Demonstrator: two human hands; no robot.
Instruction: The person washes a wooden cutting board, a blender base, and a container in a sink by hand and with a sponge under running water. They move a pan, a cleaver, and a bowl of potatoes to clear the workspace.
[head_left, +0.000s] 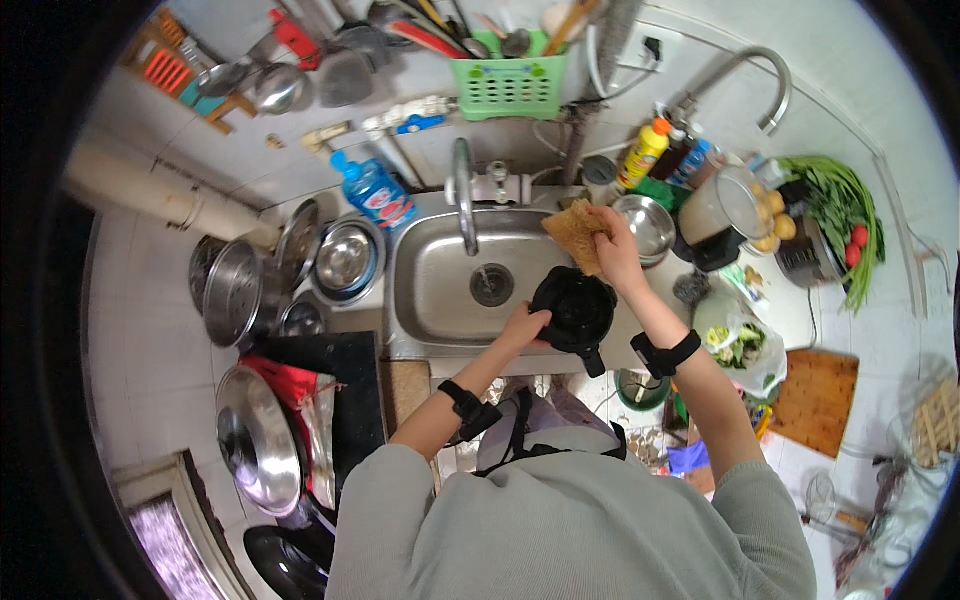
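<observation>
My left hand (525, 328) grips the rim of a black plastic container with a handle (576, 309), tilted over the right edge of the stainless steel sink (420, 300). In my right hand (618, 251) is a brown, loosely woven scrubbing cloth (576, 229), raised just above the container's far rim. The curved metal faucet (465, 199) reaches over the basin, and a thin stream of water seems to fall near the drain (492, 285). The inside of the black container is dark, and its contents cannot be told.
Steel bowls (346, 259) and pots (234, 292) stand left of the sink, by a blue detergent bottle (379, 196). Right of it are a steel bowl (646, 226), a blender jug (720, 206), a yellow bottle (643, 154) and a bag of vegetables (742, 346). A green utensil basket (510, 88) hangs behind.
</observation>
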